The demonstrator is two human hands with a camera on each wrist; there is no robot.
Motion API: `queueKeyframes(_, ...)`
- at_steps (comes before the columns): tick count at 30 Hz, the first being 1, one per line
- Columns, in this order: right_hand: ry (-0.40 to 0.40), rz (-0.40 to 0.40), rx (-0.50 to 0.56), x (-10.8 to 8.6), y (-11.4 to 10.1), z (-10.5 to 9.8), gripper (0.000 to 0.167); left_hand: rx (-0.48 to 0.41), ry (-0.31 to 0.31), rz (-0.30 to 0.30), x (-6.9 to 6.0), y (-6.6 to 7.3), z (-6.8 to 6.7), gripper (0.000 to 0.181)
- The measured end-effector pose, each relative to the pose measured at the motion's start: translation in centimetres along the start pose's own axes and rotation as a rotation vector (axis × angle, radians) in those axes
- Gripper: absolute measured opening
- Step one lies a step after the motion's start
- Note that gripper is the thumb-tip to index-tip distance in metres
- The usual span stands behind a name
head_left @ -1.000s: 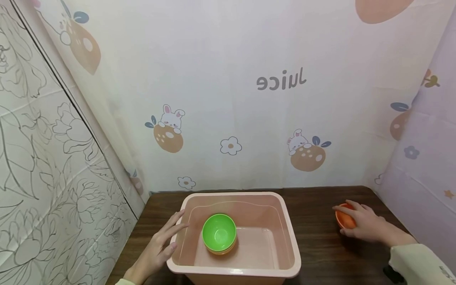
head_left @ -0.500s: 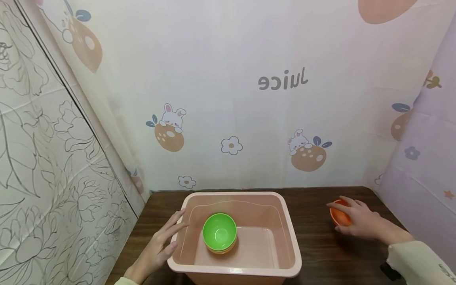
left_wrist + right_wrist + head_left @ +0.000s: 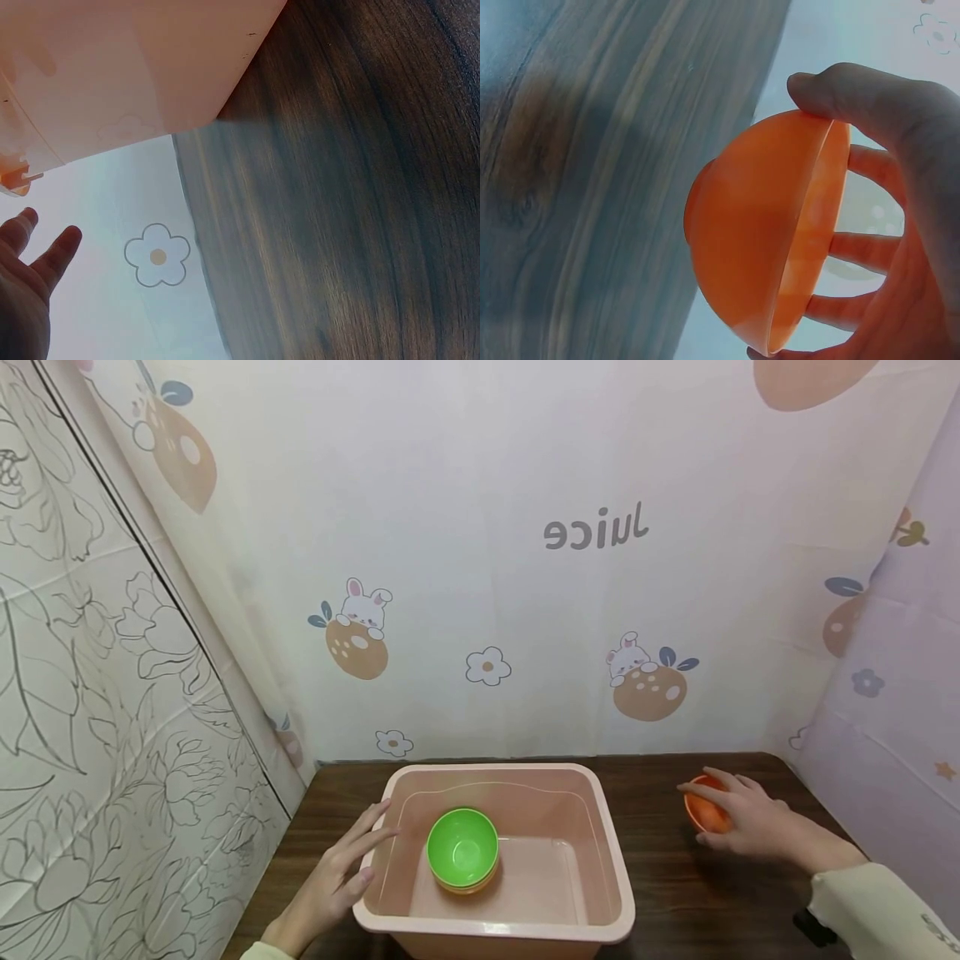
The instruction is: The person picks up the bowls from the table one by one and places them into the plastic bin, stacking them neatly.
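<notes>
An orange bowl (image 3: pixel 709 815) is in my right hand (image 3: pixel 765 820), to the right of the pink tub (image 3: pixel 495 931). The right wrist view shows my thumb on the outer rim of the bowl (image 3: pixel 750 225) and several fingers at the far side of its mouth. The bowl seems to hang a little over the table. My left hand (image 3: pixel 332 878) is beside the tub's left rim with fingers spread, the tips at or over the edge; contact is unclear. Inside the tub, a green bowl (image 3: pixel 463 850) is stacked on at least one yellow-orange bowl (image 3: pixel 471 888), mostly hidden.
Everything stands on a dark wooden table (image 3: pixel 652 877). A patterned curtain (image 3: pixel 495 568) closes off the back, with a flower-printed panel (image 3: pixel 112 693) on the left and a pale curtain (image 3: pixel 900 727) on the right. A small black object (image 3: pixel 813 928) shows by the right sleeve.
My right hand has moved left and slightly toward the back with the orange bowl in its grip. My left hand, the tub and the stacked bowls have stayed put.
</notes>
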State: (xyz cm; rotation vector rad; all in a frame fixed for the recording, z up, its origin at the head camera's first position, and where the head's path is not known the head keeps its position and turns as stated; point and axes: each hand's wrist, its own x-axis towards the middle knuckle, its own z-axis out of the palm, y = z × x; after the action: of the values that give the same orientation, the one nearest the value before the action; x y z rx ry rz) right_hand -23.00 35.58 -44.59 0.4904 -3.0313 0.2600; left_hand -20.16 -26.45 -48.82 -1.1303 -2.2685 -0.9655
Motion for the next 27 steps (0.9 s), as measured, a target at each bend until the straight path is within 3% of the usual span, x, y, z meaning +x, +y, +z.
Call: queueKeyframes(27, 0.022, -0.048, 0.028, 0.6, -2.5, -1.1, 0.074, -0.004, 0.015, 0.030, -0.1, -0.2, 0.2, 0.043)
